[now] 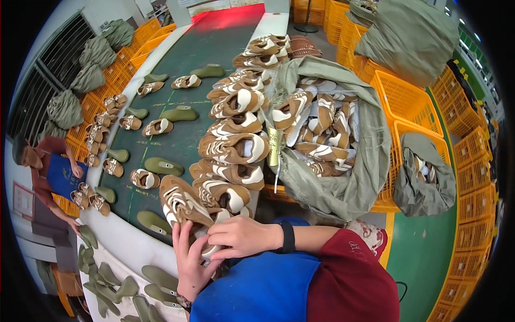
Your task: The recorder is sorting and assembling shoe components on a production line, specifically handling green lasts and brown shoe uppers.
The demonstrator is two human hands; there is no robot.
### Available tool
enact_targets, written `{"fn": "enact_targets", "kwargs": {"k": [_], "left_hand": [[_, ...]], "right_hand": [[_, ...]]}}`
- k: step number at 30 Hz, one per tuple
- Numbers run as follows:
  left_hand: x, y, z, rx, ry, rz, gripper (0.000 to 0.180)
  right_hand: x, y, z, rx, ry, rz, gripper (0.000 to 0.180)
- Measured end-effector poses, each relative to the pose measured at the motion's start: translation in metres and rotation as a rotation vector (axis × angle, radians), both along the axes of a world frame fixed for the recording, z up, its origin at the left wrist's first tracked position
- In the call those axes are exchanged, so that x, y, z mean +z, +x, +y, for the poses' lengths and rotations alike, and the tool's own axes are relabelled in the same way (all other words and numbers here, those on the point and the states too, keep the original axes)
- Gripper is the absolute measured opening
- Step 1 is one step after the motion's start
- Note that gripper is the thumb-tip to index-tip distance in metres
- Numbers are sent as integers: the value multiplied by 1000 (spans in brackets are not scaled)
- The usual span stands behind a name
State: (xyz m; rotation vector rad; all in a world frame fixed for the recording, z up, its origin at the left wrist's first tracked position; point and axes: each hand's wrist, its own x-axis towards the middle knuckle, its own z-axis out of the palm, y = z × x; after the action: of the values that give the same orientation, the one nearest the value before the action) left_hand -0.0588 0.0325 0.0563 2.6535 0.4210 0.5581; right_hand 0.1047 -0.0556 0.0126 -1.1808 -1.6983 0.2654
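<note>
A brown sneaker upper with white stripes (183, 198) is held close in front of my blue apron, its toe pointing away from me. My left hand (192, 260) grips it from the left, fingers curled at its opening. My right hand (241, 236) reaches across from the right, its fingers closed on the white heel end. What lies between the fingertips inside the opening is hidden. Just beyond my hands, a row of similar brown and white sneakers (233, 147) lines the belt's right edge.
Green shoe lasts (161, 165) and uppers lie on the green conveyor belt (134, 188). More lasts (110, 273) cover the white table at lower left. A grey-green sack of shoes (370, 177) stands right, near yellow crates (402, 99). Across the belt, a co-worker's hand (74, 225) is near a last.
</note>
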Motion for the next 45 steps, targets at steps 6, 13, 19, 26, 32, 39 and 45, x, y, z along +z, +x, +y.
{"fn": "enact_targets", "kwargs": {"k": [6,13,19,26,32,39,45], "left_hand": [[-8,6,3,-10,-61,-33,42],[-6,8,2,299,-92,-155,41],[-5,22,-7,400,-139,-243,41],[-6,32,-25,518,-147,-248,42],[-4,39,-33,551,-139,-242,43],[-7,53,-34,514,-126,-204,43],[-8,58,-30,457,-147,-173,43]], "right_hand": [[-7,38,-38,-302,10,97,24],[-134,159,-102,-999,-542,18,26],[-203,201,-121,-658,-1089,-77,27],[-183,289,-22,-1340,-465,384,82],[-187,322,21,-1390,-577,855,110],[-208,345,10,-1304,-330,950,90],[-230,336,-45,-1118,-202,1337,39]]}}
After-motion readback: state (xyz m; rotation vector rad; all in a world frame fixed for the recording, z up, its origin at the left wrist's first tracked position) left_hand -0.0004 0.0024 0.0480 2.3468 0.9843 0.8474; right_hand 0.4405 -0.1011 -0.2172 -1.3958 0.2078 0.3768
